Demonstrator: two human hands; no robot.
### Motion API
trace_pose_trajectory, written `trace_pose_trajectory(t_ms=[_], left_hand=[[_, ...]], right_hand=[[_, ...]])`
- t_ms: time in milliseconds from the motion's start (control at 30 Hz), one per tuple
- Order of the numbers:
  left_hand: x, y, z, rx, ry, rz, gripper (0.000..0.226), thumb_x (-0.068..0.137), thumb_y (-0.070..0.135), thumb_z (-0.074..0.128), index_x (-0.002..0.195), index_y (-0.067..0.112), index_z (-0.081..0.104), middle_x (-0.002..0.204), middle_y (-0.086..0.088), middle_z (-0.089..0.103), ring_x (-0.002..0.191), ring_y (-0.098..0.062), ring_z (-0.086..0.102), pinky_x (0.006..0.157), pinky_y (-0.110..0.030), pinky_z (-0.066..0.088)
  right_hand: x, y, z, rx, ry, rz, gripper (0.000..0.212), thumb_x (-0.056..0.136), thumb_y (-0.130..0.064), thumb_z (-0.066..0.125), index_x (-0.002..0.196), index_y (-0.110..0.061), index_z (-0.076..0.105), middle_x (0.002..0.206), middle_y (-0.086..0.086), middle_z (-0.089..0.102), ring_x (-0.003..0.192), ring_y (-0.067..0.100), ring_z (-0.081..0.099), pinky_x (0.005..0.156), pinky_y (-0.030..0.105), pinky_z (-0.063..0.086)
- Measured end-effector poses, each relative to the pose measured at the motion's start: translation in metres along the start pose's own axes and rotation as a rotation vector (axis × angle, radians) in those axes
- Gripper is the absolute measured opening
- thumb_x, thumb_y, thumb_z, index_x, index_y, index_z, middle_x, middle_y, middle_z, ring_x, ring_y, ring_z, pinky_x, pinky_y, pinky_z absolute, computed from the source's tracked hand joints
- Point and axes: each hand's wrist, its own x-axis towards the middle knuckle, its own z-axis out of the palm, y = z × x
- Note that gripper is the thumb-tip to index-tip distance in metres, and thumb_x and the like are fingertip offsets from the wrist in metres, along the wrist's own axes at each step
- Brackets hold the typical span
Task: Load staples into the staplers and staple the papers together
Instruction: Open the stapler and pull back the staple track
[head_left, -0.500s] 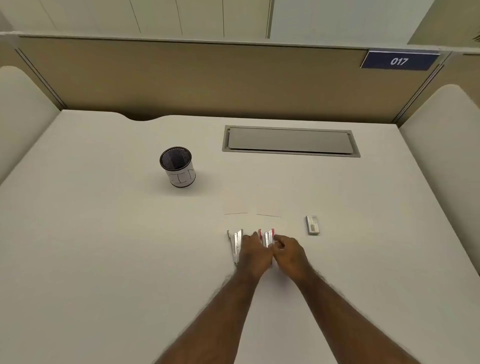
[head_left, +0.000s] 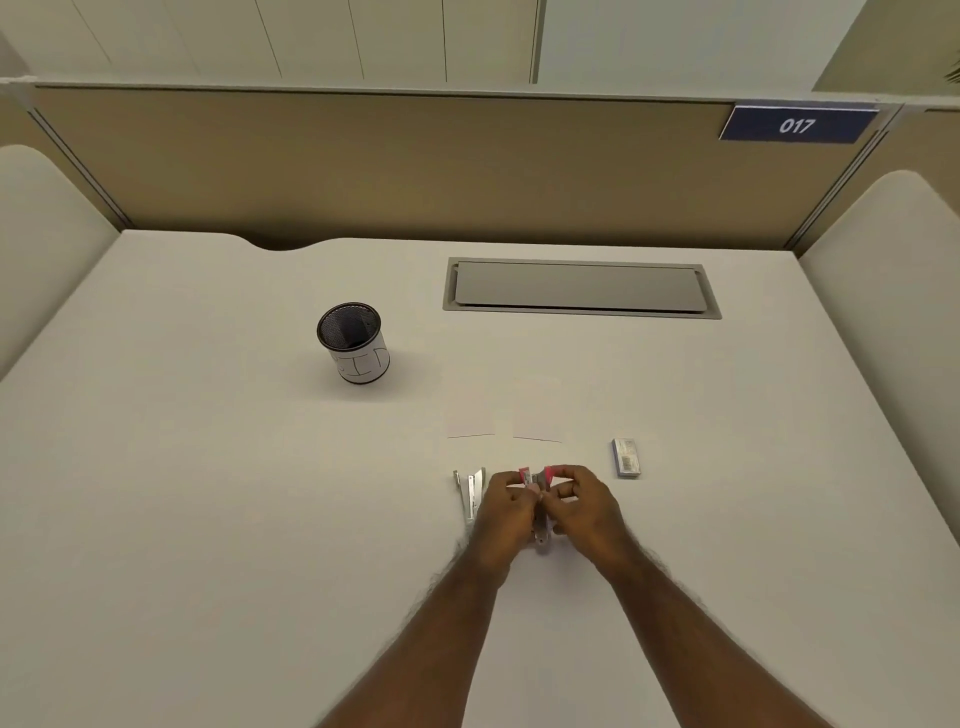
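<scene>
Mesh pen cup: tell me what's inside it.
The mesh pen cup shows only dark mesh and shadow through its open top; no pens stick out. Its bottom is hidden by the near wall, so small items cannot be ruled out.

staplers 2 (head_left: 537, 483) (head_left: 470, 496) | papers 2 (head_left: 471, 427) (head_left: 537, 430) | staple box 1 (head_left: 626, 457) | mesh cup 1 (head_left: 356, 345) | hands 2 (head_left: 506, 512) (head_left: 584, 506)

A wide, off-white desk surface (head_left: 208, 519) fills the scene, with a grey rectangular cable hatch (head_left: 581, 287) set flush at its far right. Tan fabric partition panels (head_left: 389, 166) enclose the far edge, carrying a dark blue "017" number plate (head_left: 797, 124); pale cream rounded side dividers (head_left: 883, 270) stand left and right.
</scene>
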Motion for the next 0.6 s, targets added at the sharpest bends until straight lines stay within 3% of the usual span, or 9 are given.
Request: trace_pose_trajectory(t_ms=[200, 333, 600], left_hand=[[-0.011, 0.004, -0.02, -0.108, -0.236, 0.056, 0.02, 0.096, 0.03, 0.059, 0.112, 0.019, 0.066, 0.1, -0.008, 0.075, 0.09, -0.027, 0.073, 0.07, -0.03, 0.058], [-0.012, 0.006, -0.025, -0.09, -0.302, 0.065, 0.023, 0.092, 0.034, 0.065, 0.11, 0.022, 0.069, 0.105, -0.01, 0.074, 0.097, -0.026, 0.072, 0.077, -0.033, 0.058], [-0.011, 0.01, -0.028, -0.082, -0.366, 0.089, 0.016, 0.091, 0.034, 0.066, 0.097, 0.019, 0.068, 0.098, -0.01, 0.074, 0.097, -0.024, 0.071, 0.077, -0.038, 0.059]], right_hand=[[-0.011, -0.02, -0.028, -0.129, -0.149, -0.13, 0.02, 0.08, -0.025, 0.076, 0.097, -0.031, 0.069, 0.088, -0.006, 0.072, 0.069, 0.015, 0.071, 0.061, 0.027, 0.06], [-0.018, -0.034, -0.036, -0.183, -0.162, -0.148, 0.017, 0.076, -0.028, 0.08, 0.091, -0.03, 0.07, 0.081, -0.006, 0.072, 0.064, 0.014, 0.07, 0.063, 0.029, 0.06], [-0.025, -0.049, -0.044, -0.259, -0.181, -0.127, 0.016, 0.073, -0.024, 0.083, 0.083, -0.024, 0.071, 0.066, -0.004, 0.072, 0.061, 0.007, 0.068, 0.062, 0.03, 0.06]])
